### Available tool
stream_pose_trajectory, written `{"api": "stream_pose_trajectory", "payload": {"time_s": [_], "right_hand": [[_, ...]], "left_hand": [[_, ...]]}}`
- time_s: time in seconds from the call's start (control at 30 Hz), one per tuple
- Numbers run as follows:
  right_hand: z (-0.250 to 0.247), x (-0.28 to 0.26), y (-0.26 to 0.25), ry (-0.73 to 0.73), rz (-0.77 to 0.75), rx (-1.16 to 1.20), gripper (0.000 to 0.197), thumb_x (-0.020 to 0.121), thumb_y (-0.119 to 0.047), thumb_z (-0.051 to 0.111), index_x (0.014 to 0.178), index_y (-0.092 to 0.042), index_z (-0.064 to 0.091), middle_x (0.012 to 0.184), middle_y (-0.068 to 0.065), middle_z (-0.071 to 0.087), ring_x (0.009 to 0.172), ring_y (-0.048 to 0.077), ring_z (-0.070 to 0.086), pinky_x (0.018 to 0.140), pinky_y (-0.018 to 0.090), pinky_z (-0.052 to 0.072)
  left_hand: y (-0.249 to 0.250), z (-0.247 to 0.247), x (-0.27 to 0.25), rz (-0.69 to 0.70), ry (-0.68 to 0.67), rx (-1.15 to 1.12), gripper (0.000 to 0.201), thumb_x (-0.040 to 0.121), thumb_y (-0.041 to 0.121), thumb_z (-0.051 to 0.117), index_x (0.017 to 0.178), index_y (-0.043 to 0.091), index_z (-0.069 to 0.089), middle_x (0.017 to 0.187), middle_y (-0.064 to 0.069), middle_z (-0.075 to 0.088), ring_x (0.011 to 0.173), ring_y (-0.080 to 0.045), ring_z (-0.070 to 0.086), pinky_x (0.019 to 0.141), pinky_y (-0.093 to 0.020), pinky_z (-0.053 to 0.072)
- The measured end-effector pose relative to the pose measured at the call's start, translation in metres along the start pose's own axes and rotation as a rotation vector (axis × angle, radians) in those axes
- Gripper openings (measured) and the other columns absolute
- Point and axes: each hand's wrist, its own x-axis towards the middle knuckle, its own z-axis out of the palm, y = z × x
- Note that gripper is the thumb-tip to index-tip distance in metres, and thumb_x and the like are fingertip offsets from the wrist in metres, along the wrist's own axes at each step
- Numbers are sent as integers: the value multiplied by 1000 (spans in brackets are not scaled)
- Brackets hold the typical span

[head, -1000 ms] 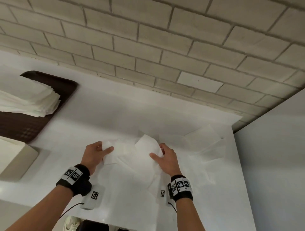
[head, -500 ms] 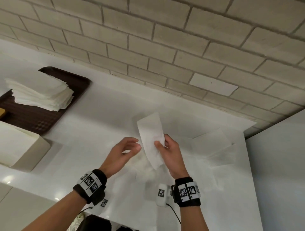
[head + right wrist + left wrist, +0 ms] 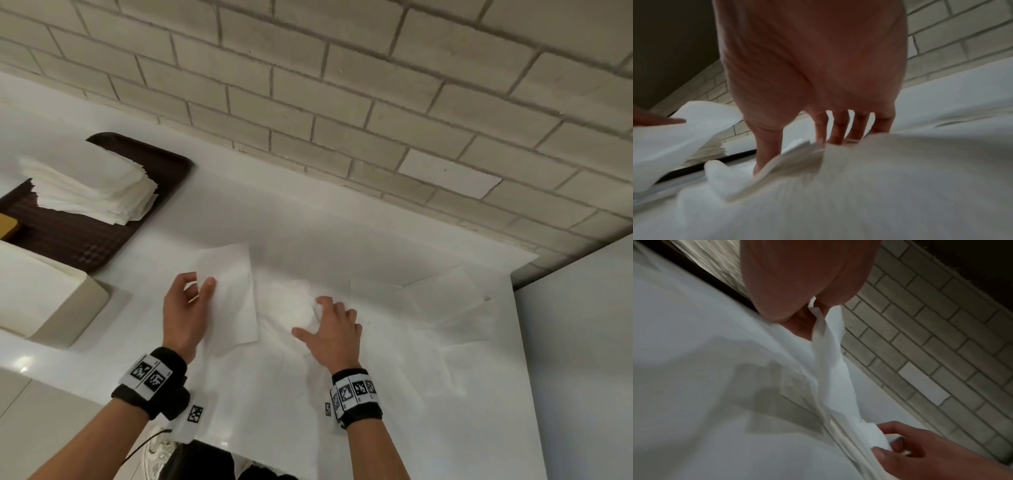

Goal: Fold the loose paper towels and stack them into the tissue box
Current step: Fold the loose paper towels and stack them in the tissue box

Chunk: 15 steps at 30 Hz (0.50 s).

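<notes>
With a folded white paper towel pinched in the left hand above the white counter, the right hand's spread fingers could scatter the loose heap.

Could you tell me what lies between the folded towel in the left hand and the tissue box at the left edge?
In the head view, only bare white counter separates the folded towel, pinched by the left hand, from the tissue box.

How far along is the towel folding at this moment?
Done: a folded stack sits on the brown tray. In hand: the left hand pinches a folded towel; the right hand reaches into the loose towels. Left: many loose sheets; the tissue box isn't visibly loaded.
</notes>
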Motion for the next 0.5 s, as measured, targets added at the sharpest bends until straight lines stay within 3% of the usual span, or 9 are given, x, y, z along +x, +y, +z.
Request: {"api": "stream_pose_trajectory", "payload": {"time_s": [0.07, 0.13, 0.27, 0.4, 0.5], "right_hand": [[1, 5, -1, -18, -31, 24, 65, 84, -62, 78, 135, -33, 50, 129, -5, 59, 124, 26, 48, 97, 43, 39], [-1, 8, -2, 2, -48, 22, 58, 84, -53, 82, 126, -31, 51, 122, -4, 52, 120, 26, 48, 93, 40, 40], [-7, 7, -5, 159, -234, 12, 77, 80, -36, 88, 143, -44, 45, 144, -7, 37, 129, 21, 43, 104, 39, 44], [-7, 8, -14, -28, -464, -66, 74, 83, -52, 80, 148, -51, 44, 149, -17, 42, 138, 17, 33, 110, 37, 32], [-2, 14, -19, -126, -466, -181, 56, 85, -63, 77, 134, -40, 61, 125, -13, 53, 124, 23, 39, 105, 37, 31]], "left_hand": [[-4, -12, 9, 21, 23, 34, 16, 103, 24, 72, 114, 17, 62, 102, -10, 79, 83, -24, 70, 79, -42, 56], [-5, -22, 14, 39, 34, 84, 14, 102, 25, 74, 111, 25, 63, 101, -6, 79, 82, -26, 71, 79, -46, 57], [-3, -32, 17, 63, 54, 109, 19, 101, 25, 76, 105, 34, 59, 97, 1, 79, 82, -29, 71, 77, -47, 57], [0, -30, 11, 77, 2, 144, 26, 100, 24, 76, 117, 30, 57, 99, 3, 79, 84, -29, 73, 80, -50, 59], [0, -30, 8, 66, -42, 164, 32, 99, 26, 77, 123, 28, 55, 93, 3, 82, 87, -31, 77, 81, -56, 63]]}}
